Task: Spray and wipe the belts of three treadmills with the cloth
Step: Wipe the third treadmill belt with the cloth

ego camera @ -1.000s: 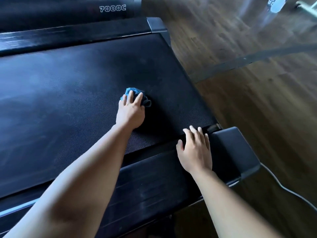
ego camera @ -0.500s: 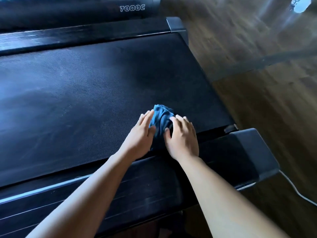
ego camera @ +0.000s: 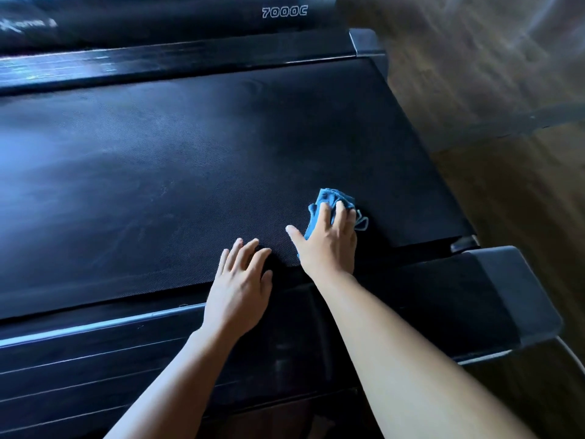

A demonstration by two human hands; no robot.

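The black treadmill belt (ego camera: 177, 160) fills most of the view, with faint wipe streaks on its left part. A bunched blue cloth (ego camera: 330, 198) lies on the belt near its right end. My right hand (ego camera: 329, 242) presses down on the cloth with fingers spread and thumb out to the left. My left hand (ego camera: 240, 283) rests flat on the belt's near edge, just left of the right hand, holding nothing. No spray bottle is in view.
The treadmill's near side rail (ego camera: 110, 353) runs below my arms, ending in a grey end cap (ego camera: 509, 299) at right. A second treadmill marked 7000C (ego camera: 284, 11) lies beyond. Wooden floor (ego camera: 493, 83) is to the right, with a white cable (ego camera: 571, 351).
The cloth went from under my left hand to under my right hand. My left hand pulled back to the belt's near edge. My right hand came off the rail and slid the cloth rightwards.
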